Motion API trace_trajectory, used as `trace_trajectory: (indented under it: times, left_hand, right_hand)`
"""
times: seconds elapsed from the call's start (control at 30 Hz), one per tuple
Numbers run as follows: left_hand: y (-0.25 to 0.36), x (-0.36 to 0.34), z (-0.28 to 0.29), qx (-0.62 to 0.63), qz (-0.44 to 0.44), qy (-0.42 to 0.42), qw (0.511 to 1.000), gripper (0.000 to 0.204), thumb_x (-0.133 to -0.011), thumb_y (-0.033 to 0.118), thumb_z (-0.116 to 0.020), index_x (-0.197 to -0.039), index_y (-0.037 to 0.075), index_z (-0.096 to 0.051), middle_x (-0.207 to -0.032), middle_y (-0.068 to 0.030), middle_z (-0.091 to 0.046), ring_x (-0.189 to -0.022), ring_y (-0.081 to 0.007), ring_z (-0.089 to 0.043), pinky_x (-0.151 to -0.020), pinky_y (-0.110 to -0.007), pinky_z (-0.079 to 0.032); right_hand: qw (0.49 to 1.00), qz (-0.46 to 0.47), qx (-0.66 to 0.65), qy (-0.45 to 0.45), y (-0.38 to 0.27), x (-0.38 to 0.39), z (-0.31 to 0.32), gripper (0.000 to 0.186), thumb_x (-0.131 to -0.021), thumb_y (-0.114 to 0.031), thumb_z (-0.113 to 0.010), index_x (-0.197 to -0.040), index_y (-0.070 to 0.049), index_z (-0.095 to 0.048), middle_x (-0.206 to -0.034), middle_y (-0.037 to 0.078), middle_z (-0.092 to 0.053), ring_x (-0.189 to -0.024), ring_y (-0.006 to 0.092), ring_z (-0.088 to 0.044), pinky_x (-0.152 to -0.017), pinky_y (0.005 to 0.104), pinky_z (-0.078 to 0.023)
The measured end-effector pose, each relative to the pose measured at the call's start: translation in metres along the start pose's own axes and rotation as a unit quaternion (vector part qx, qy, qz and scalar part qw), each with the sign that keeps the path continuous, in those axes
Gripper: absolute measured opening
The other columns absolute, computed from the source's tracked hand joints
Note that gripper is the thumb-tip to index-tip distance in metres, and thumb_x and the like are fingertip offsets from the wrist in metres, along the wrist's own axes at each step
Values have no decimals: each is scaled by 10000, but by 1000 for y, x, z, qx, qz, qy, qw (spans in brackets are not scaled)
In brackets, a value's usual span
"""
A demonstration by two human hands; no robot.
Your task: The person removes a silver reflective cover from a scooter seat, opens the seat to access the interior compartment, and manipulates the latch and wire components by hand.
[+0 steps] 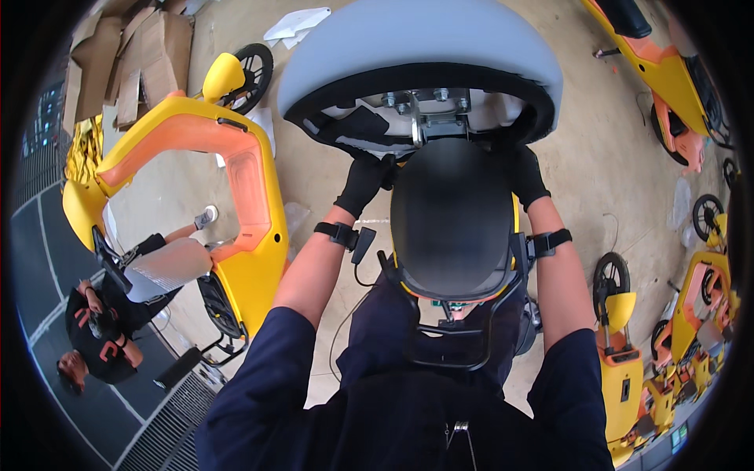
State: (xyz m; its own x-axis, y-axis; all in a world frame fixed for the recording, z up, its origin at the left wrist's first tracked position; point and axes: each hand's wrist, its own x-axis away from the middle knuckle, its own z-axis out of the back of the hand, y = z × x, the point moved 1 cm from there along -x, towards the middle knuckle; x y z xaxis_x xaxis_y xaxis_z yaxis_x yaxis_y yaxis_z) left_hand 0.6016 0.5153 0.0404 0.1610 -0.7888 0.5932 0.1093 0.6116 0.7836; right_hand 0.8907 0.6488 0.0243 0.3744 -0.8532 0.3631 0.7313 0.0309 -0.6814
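Observation:
A large light-grey curved shell [416, 39] stands in front of me, its black-rimmed hollow side toward me. Inside it several bolts [441, 95] and a metal bracket [444, 125] show. Between my arms is the black seat [452, 220] of a yellow scooter, with a black tube frame [448, 363] at its near end. My gloved left hand [364, 182] is closed at the shell's lower left edge, beside the seat's far end; what it grips is hidden. Opposite it, my gloved right hand [526, 174] reaches under the shell's lower right edge, its fingers out of sight.
To the left stands a yellow and orange scooter [267, 180] with a wrapped seat [169, 269]. Past it a person [106, 318] in black is on the dark mats. Cardboard [153, 67] lies at the far left. More yellow scooters [620, 377] line the right side.

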Motion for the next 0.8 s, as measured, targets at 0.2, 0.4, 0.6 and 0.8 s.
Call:
trace_trajectory:
  times: [0.2,0.4,0.6,0.8]
  left_hand:
    - [30,-2,-16,-148,29,139,979,224,-810,306,-566,-902,108,-619,-781,-64,-625,-655,-213,-608,-535,-319,-478]
    - [17,0,-14,-111,-15,141,984,239,-812,257,-585,-839,21,-604,-629,-24,-549,-449,-90,-471,-385,-222,-338]
    - [41,6,-50,455,142,113,872,179,-855,238,-521,-831,65,-556,-530,23,-423,-398,-68,-376,-364,-186,-283]
    - [14,-7,-44,-174,-139,206,953,227,-805,243,-535,-944,73,-590,-776,-107,-616,-707,-264,-600,-598,-355,-478]
  right_hand:
    - [978,180,62,-81,-3,-19,0,344,-752,-334,-614,-987,-82,-602,-908,175,-610,-847,337,-576,-717,389,-454]
    - [953,13,-232,-196,-5,-24,-5,400,-752,-365,-615,-1009,-59,-585,-728,105,-617,-676,185,-586,-562,294,-447]
    - [849,-193,-431,-236,-3,-21,-2,256,-826,-114,-552,-1065,-24,-539,-884,33,-588,-762,116,-565,-647,231,-486]
    - [808,-207,-533,-140,-6,-11,-10,288,-806,-127,-556,-1080,-41,-548,-917,68,-614,-813,203,-592,-713,283,-487]
